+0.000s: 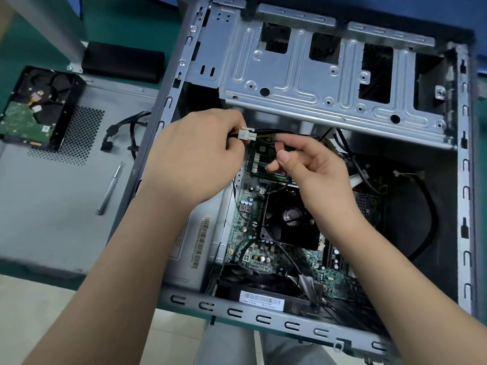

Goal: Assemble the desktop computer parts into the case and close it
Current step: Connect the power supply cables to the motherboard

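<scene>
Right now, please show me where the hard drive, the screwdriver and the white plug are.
hard drive (25, 119): head view, on its green circuit board.
screwdriver (109, 189): head view, middle of its silver shaft.
white plug (247, 134): head view, on the plug body, at the left hand's fingertips.

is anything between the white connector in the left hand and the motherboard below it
Partly. The right hand holds a small reddish connector just right of the white connector, above the motherboard. Which socket it goes in cannot be told.

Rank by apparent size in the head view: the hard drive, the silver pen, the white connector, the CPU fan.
1. Bare green-boarded hard drive and black square CPU fan: look alike, unranked.
2. Slim silver pen.
3. Small white plastic connector, pinched in the left hand.
</scene>
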Demonstrator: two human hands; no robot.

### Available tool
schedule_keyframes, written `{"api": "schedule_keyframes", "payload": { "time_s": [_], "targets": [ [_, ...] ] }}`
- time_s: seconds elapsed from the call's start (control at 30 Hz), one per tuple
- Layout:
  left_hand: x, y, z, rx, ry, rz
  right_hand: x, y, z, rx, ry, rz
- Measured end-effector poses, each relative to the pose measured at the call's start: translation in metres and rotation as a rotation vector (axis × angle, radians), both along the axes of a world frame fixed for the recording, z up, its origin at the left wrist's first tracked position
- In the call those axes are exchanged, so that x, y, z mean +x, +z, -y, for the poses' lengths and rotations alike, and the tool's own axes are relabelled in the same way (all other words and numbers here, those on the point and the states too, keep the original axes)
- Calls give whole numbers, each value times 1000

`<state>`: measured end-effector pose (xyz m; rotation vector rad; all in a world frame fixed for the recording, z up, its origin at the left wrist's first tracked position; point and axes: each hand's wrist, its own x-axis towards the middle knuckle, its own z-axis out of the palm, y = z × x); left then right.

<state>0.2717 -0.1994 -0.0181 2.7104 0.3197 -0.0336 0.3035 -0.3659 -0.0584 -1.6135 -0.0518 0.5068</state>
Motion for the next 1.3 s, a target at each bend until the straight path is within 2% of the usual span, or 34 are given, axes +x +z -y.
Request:
{"api": "schedule_keyframes", "payload": {
  "time_s": [0.2,0.37,0.57,0.63,0.73,0.77,0.83,0.93,1.03,1.1,1.2,1.3],
  "targets": [
    [0,0,0,7,1,2,11,8,11,298,-24,-267],
    [-1,1,1,-3,16,5,11,12,16,338,-39,-259],
    [0,1,0,-8,15,1,8,8,12,92,-70,60],
    [0,0,1,-8,18,5,5,4,12,-98,-37,286],
    [0,0,1,3,22,11,2,-1,10,-407,123,750],
    [0,0,1,6,23,14,2,-2,7,-445,167,788],
    [0,1,1,10,23,18,2,0,0,-468,229,670],
    [-1,1,2,15,26,19,2,8,-10,-414,240,369],
    [-1,1,1,20,32,22,9,16,-14,-102,73,58],
    [0,1,2,17,33,21,15,19,-13,34,-14,-66],
    [0,0,2,19,36,23,12,14,-13,16,13,-1],
    [-1,0,2,15,37,25,3,5,-13,-126,65,207]
  ]
}}
